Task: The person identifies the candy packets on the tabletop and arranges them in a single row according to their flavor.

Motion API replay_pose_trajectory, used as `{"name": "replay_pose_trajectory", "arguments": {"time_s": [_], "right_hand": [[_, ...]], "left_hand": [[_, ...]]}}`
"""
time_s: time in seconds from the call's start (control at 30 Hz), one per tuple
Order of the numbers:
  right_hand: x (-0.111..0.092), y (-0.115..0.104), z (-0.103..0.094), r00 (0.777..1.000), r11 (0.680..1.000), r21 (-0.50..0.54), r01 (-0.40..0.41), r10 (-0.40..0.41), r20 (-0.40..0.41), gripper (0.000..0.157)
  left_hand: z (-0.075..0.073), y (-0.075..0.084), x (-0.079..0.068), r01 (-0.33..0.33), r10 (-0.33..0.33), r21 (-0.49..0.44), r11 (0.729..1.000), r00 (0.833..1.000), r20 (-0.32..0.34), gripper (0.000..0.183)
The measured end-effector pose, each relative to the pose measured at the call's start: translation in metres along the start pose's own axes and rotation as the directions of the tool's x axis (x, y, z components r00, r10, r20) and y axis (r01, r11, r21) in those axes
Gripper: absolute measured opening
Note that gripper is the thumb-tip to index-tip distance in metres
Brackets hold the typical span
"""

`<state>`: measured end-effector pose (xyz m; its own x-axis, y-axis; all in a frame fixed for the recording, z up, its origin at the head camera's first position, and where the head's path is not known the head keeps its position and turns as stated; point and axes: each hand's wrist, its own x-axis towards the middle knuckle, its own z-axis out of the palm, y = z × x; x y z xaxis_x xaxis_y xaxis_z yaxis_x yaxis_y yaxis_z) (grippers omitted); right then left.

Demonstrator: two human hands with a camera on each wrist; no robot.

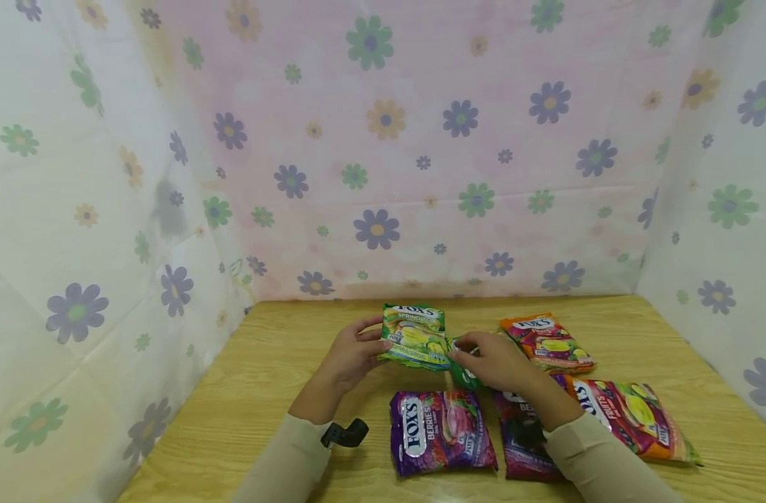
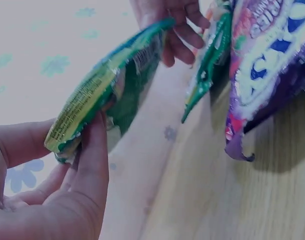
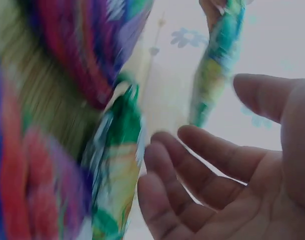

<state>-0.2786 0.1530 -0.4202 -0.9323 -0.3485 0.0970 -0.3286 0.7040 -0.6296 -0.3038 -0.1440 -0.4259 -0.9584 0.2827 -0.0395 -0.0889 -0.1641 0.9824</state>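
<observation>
**Flowered cloth (image 1: 420, 265) at 12 o'clock, green packet (image 1: 414, 339) up in my left grip (image 1: 351, 355)**

Pale wood worktop (image 1: 263, 419) spreads below me, and the green packet is raised above it. I pinch it by its edge, my left thumb across its front and my fingers behind; from that grip it lies at about 2 o'clock.

My right grip (image 1: 498, 363) holds nothing: the fingers lie loose, the thumb standing apart. From there the packet is at about 10 o'clock, just beside the fingertips; whether they brush it I cannot tell. My left is the nearer hand, being already on it.

Its printed top points to 12 o'clock, face towards me. The long axis is hard to judge from the head view; the left wrist view has it almost edge-on, running from my thumb at 7 o'clock towards my right fingers at 1.

A second green packet (image 1: 466, 377) lies at 4 o'clock from the raised one, partly behind my right hand, with a purple berries packet (image 1: 445, 436) nearer 5.
</observation>
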Motion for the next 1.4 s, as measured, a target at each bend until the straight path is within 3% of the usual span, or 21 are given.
{"name": "replay_pose_trajectory", "arguments": {"time_s": [0.27, 0.47, 0.77, 1.07, 1.4], "right_hand": [[0.002, -0.009, 0.001, 0.999, 0.968, 0.250, -0.035, 0.033, 0.011, 0.064], [0.009, -0.011, 0.007, 0.997, 0.924, 0.377, -0.061, 0.075, -0.022, 0.062], [0.028, -0.035, 0.019, 0.993, 0.899, 0.434, -0.058, 0.096, -0.065, 0.057], [0.042, -0.055, 0.031, 0.994, 0.902, 0.431, -0.035, 0.077, -0.080, 0.053], [0.064, -0.075, 0.048, 0.993, 0.886, 0.464, -0.011, 0.063, -0.097, 0.050]], "left_hand": [[0.005, 0.010, -0.002, -0.024, 0.024, -0.012, 1.000, 0.999, 0.037, 0.063], [0.002, 0.013, -0.003, -0.043, 0.040, 0.072, 0.996, 0.999, 0.033, 0.064], [-0.019, 0.025, -0.015, -0.064, 0.066, 0.160, 0.985, 0.998, -0.008, 0.066], [-0.044, 0.029, -0.016, -0.048, 0.066, 0.232, 0.972, 0.995, -0.068, 0.066], [-0.073, 0.035, -0.017, -0.032, 0.059, 0.219, 0.975, 0.991, -0.119, 0.067]]}}
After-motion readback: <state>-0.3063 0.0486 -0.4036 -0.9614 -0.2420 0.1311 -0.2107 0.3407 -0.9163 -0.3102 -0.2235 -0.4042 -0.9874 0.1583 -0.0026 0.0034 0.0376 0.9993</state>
